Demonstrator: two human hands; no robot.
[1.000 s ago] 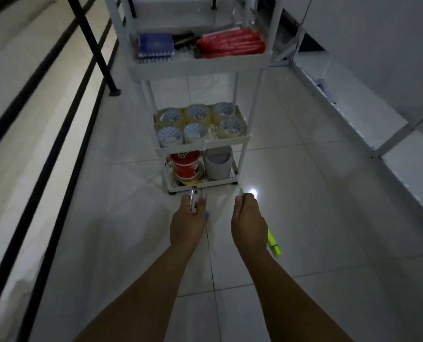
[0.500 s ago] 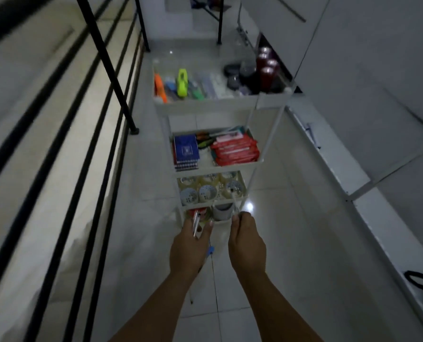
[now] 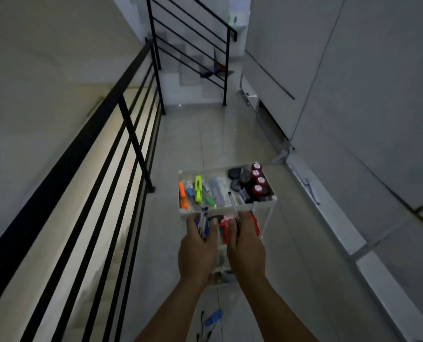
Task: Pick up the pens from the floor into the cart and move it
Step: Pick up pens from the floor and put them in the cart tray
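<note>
A white tiered cart (image 3: 264, 206) stands on the tiled floor ahead of me. Its top tray holds highlighters, pens and dark red bottles. My left hand (image 3: 198, 250) grips a few pens (image 3: 203, 219) just short of the tray's near edge. My right hand (image 3: 246, 248) holds a single clear pen (image 3: 233, 204) whose tip reaches over the tray. Behind my arms, a blue marker (image 3: 213, 317) and some dark pens (image 3: 203, 335) lie on the floor.
A black metal railing (image 3: 129, 124) runs along the left, with a stairwell beyond it. More railing and stairs (image 3: 200, 70) are at the far end. A white wall with low ledges (image 3: 353, 243) lines the right side. The corridor floor (image 3: 205, 139) stretches ahead.
I have straightened up from the floor. Both hands rose with the pens from beside the cart's bottom shelf to its top tray, and the view lifted to show the corridor.
</note>
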